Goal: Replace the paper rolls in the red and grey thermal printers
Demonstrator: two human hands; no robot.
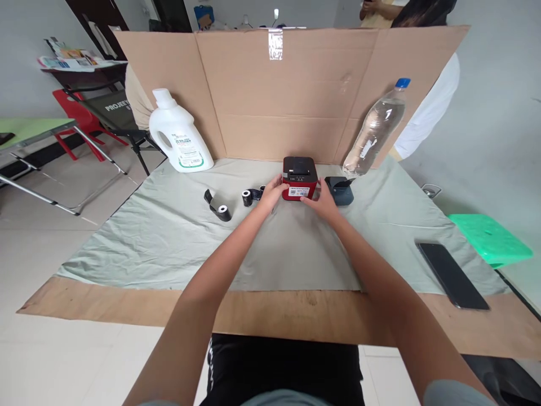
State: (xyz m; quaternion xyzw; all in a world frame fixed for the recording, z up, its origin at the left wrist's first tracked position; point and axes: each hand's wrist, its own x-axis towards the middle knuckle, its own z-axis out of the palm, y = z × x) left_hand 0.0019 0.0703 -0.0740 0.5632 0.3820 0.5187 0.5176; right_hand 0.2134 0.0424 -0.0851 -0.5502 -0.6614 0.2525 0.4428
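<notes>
A small red and black receipt printer (pixel 300 178) with a white label on its front stands on the cloth. My left hand (pixel 273 192) is against its left side, and my right hand (pixel 324 201) grips it from the right, with the thumb at the lower front edge. Just right of my right hand sits a dark blue-grey device (pixel 340 192) with a flap raised. To the left of my left hand lies a partly unrolled black roll (pixel 248 197) with a white core. Farther left is another black roll (pixel 222 212), its loose end curling up.
A grey-green cloth (pixel 169 237) covers the wooden table (pixel 127 301). A cardboard screen (pixel 287 90) stands behind, with a white detergent jug (pixel 180 135) and a water bottle (pixel 376 132) against it. A phone (pixel 452 275) lies front right. Beyond the screen are people; a green stool (pixel 490 237) is at right.
</notes>
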